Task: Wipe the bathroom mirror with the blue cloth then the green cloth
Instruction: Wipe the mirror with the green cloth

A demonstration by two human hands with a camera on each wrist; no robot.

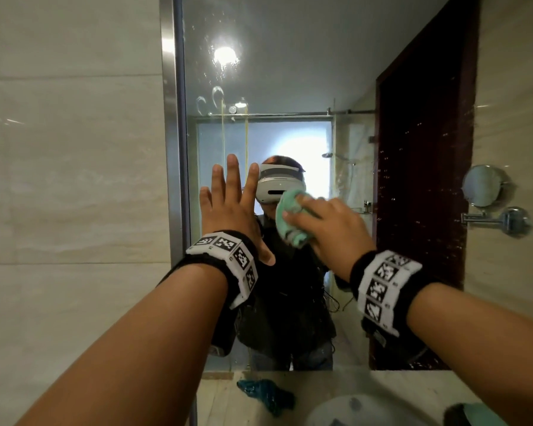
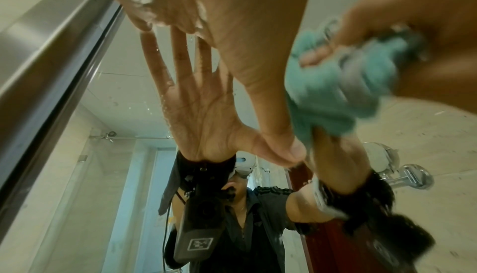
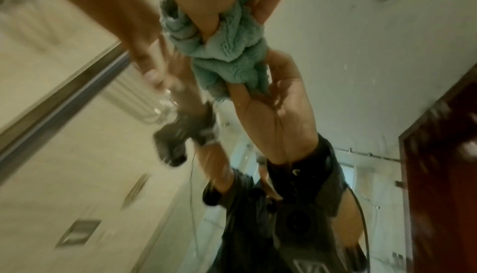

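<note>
Bathroom interior. A large wall mirror (image 1: 290, 72) with a metal frame (image 1: 171, 118) is reflecting a glass shower enclosure (image 1: 259, 139); beige wall tiles (image 1: 74, 149), a swing-arm shaving mirror (image 1: 486, 186) and a washbasin (image 1: 345, 410) are flanking it.

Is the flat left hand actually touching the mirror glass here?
Touching. In the left wrist view the left hand meets its own reflection on the mirror: thumb tip against reflected thumb tip, no gap.

Dim room; lamp glare (image 1: 225, 55) on glass, wrist views motion-blurred.
</note>
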